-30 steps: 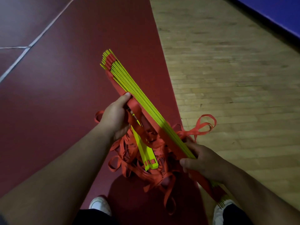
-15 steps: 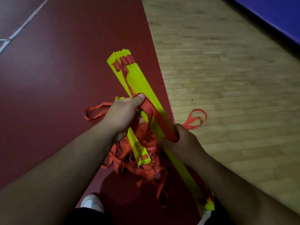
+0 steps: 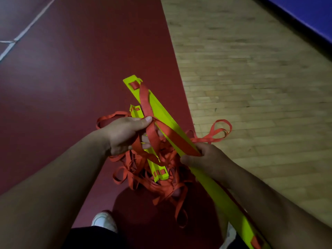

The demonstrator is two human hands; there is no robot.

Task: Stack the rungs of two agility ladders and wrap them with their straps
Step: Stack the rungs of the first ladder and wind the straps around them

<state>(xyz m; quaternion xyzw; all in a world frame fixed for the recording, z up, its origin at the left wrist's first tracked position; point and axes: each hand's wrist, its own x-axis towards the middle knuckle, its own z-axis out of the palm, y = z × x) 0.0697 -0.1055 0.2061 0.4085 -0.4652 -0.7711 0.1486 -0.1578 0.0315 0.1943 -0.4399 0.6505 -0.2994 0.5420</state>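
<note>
While the left hand (image 3: 124, 133) and the right hand (image 3: 208, 159) work near the middle of the frame, a long stack of yellow rungs (image 3: 160, 112) runs on a slant between them, from its far end just above centre down to the lower right corner, where it passes under the right forearm. An orange strap (image 3: 144, 99) leaves a slot at the far end of this stack, lies along its face, and then crosses it diagonally toward the right hand. The left thumb presses that strap at the stack's left edge, and the left fingers are curled beneath, with strap loops wound about them. The right hand is closed round the stack lower down, clamping the strap's end against the yellow face.

Below the hands a second stack of rungs (image 3: 153, 165), shorter in view, lies in a tangle of orange straps (image 3: 161, 187) on the dark red floor (image 3: 53, 87). One strap loop (image 3: 220, 129) reaches right onto the wooden floor (image 3: 251, 87). A white line (image 3: 27, 30) crosses the upper left, a blue band (image 3: 312, 13) fills the upper right corner, and a white shoe (image 3: 103, 221) shows at the bottom.
</note>
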